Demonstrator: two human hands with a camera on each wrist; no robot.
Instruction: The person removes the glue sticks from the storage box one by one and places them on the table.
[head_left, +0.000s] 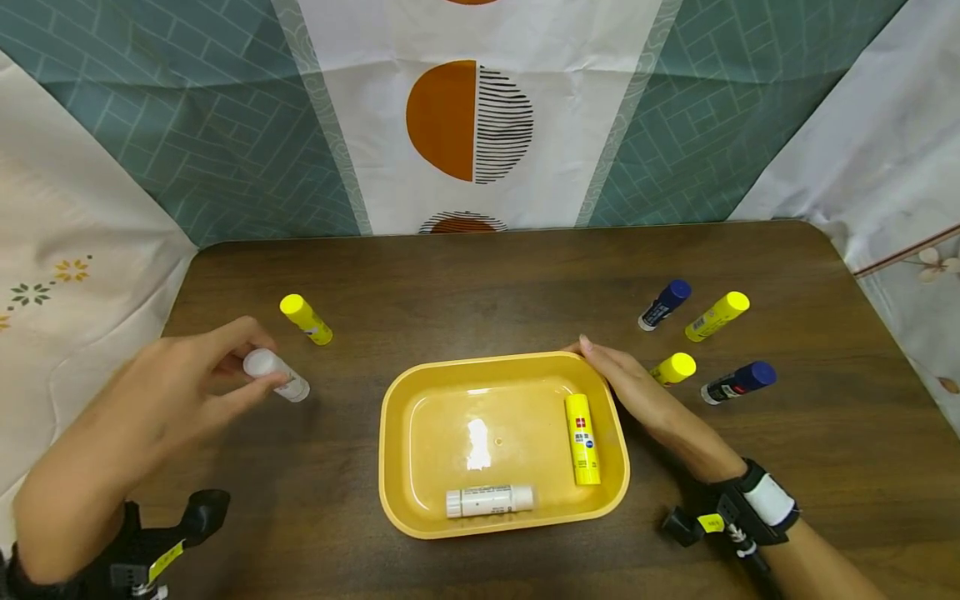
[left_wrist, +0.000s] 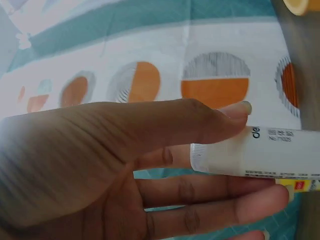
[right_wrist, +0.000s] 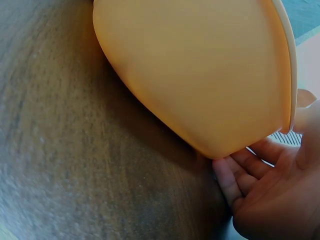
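Note:
My left hand (head_left: 198, 383) pinches a white glue stick (head_left: 288, 379) between thumb and fingers, just above the table's left side. The left wrist view shows the thumb along the top of the white glue stick (left_wrist: 280, 150). My right hand (head_left: 626, 379) holds the far right corner of a yellow plastic tray (head_left: 442, 367). In the right wrist view, fingers (right_wrist: 245, 172) curl against the lower edge of the tray (right_wrist: 200, 75). Inside the tray lie a white glue stick (head_left: 490, 501) along the near side and a yellow glue stick (head_left: 582, 439) at the right.
A yellow glue stick (head_left: 306, 319) stands beyond my left hand. Right of the tray are two dark blue glue sticks (head_left: 664, 305) (head_left: 738, 382) and two yellow ones (head_left: 717, 317) (head_left: 673, 368). A patterned cloth (head_left: 562, 125) hangs behind the wooden table (head_left: 480, 283).

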